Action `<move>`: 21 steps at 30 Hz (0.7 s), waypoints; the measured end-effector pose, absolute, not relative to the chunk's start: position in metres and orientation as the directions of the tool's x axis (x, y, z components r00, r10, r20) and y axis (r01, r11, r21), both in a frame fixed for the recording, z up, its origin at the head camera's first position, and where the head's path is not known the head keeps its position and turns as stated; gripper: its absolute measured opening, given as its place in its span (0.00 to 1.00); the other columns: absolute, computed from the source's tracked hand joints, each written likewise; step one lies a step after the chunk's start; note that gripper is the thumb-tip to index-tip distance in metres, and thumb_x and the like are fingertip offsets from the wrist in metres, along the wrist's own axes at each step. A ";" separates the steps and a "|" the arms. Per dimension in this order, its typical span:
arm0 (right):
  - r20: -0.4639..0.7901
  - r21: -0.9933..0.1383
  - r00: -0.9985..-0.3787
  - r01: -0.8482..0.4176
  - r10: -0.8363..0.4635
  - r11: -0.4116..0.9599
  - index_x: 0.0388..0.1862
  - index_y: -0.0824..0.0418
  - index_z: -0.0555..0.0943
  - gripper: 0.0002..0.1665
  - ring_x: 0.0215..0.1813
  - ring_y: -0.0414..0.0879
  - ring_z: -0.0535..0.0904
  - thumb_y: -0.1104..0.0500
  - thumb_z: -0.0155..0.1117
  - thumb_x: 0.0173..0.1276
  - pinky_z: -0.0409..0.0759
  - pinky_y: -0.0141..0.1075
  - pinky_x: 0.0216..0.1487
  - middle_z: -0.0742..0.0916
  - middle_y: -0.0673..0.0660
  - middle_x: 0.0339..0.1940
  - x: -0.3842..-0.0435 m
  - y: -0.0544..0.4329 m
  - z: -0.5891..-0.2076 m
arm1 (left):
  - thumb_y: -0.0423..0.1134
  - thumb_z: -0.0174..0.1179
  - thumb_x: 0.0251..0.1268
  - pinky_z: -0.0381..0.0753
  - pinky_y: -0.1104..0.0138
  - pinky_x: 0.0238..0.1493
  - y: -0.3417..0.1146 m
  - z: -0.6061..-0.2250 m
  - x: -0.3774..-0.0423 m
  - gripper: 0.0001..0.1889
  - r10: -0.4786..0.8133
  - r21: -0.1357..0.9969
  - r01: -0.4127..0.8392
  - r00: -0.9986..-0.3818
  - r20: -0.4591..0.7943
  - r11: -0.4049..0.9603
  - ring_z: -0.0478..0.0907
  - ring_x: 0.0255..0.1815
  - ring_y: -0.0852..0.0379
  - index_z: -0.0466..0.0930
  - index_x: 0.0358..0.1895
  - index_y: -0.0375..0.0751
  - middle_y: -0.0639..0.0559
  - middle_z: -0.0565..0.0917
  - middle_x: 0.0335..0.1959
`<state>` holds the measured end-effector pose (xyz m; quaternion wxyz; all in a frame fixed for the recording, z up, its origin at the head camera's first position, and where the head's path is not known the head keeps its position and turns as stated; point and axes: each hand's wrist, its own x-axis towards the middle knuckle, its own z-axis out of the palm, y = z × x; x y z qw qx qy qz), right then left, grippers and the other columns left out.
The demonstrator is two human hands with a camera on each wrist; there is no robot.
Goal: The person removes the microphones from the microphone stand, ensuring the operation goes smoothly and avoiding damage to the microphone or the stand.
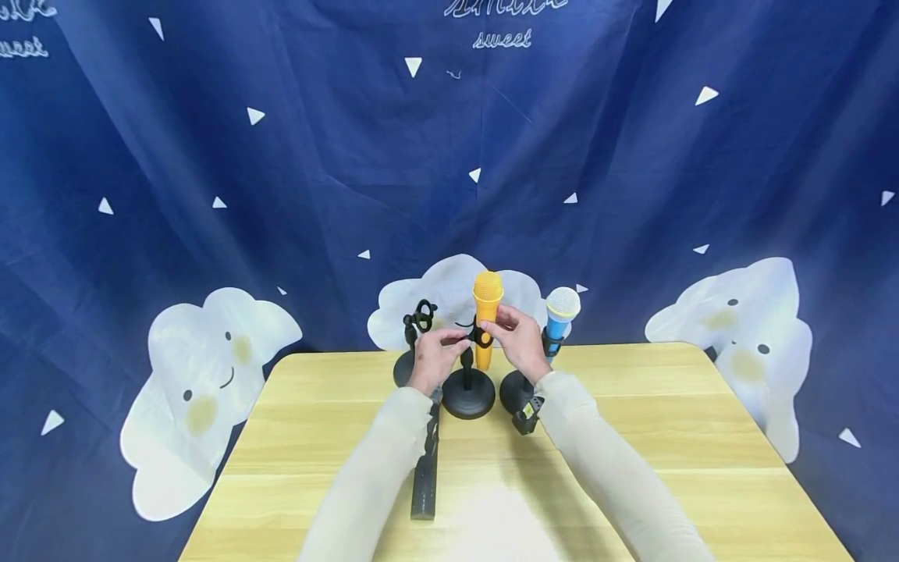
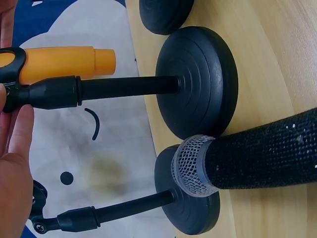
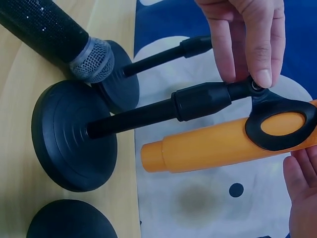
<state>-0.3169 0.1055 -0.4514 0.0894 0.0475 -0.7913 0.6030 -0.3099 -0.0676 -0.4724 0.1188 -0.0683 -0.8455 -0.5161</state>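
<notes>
An orange microphone [image 1: 486,314] sits tilted in the black clip [image 3: 252,130] of the middle microphone stand [image 1: 468,396]. My right hand [image 1: 518,337] grips the microphone's upper body, just below its head. At the clip's joint, my left hand [image 1: 438,357] pinches the top of the stand between thumb and fingers. In the right wrist view the left fingertips [image 3: 263,74] lie right at the joint's screw. The microphone's lower end [image 2: 104,61] hangs free beside the stand's pole, above its round base.
To the right, a blue microphone [image 1: 559,314] with a white head rests in another stand [image 1: 516,393]. On the left stands a third stand [image 1: 404,368] with a bare clip. A black glittery microphone [image 1: 424,488] lies on the wooden table [image 1: 316,437]. A blue curtain [image 1: 449,156] hangs behind.
</notes>
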 end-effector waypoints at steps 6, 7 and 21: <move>0.200 -0.951 -0.979 -0.182 0.046 0.251 0.60 0.64 0.81 0.25 0.56 0.54 0.83 0.55 0.72 0.66 0.81 0.48 0.57 0.87 0.62 0.53 -0.317 0.105 -0.454 | 0.35 0.72 0.60 0.84 0.59 0.50 -0.065 -0.476 -0.310 0.11 -0.031 0.848 0.239 -0.957 0.287 0.473 0.86 0.45 0.51 0.89 0.45 0.37 0.47 0.89 0.41; 0.200 -0.951 -0.979 -0.182 0.047 0.250 0.60 0.64 0.81 0.25 0.56 0.54 0.83 0.55 0.72 0.66 0.81 0.48 0.57 0.87 0.62 0.53 -0.317 0.105 -0.454 | 0.35 0.71 0.60 0.84 0.59 0.50 -0.065 -0.476 -0.310 0.11 -0.031 0.846 0.241 -0.956 0.290 0.476 0.86 0.45 0.51 0.89 0.45 0.36 0.47 0.89 0.41; 0.201 -0.957 -0.977 -0.182 0.067 0.228 0.54 0.65 0.82 0.25 0.51 0.54 0.85 0.56 0.76 0.62 0.83 0.42 0.52 0.87 0.62 0.48 -0.315 0.107 -0.454 | 0.35 0.71 0.60 0.85 0.61 0.48 -0.067 -0.474 -0.312 0.11 -0.043 0.887 0.212 -0.967 0.250 0.410 0.87 0.43 0.51 0.89 0.45 0.36 0.46 0.89 0.41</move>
